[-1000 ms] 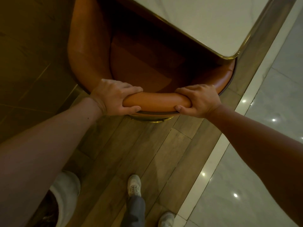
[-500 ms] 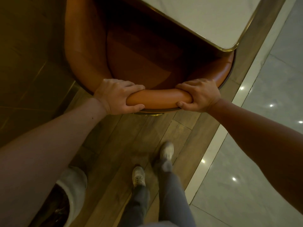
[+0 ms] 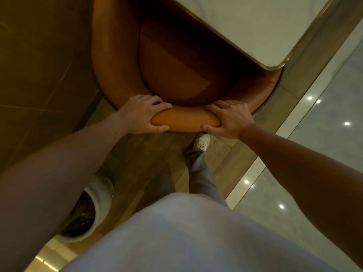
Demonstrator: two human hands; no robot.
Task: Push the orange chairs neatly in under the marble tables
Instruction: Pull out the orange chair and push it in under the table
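Observation:
An orange padded chair [image 3: 184,120] with a curved backrest stands in front of me, seen from above. Its seat reaches under the white marble table [image 3: 255,22], whose gold-edged corner overlaps the chair's right side. My left hand [image 3: 143,114] grips the top of the backrest on the left. My right hand [image 3: 227,118] grips the same padded rim on the right. Both arms are stretched forward.
A white round planter [image 3: 102,193] with dark soil stands on the floor at my lower left. Wooden flooring lies under the chair, and glossy grey tile [image 3: 324,134] runs along the right. My right foot [image 3: 201,142] is just behind the chair.
The chair has slid further under the table. I have stepped forward, so my foot and body are closer behind the backrest. Both hands keep their grip.

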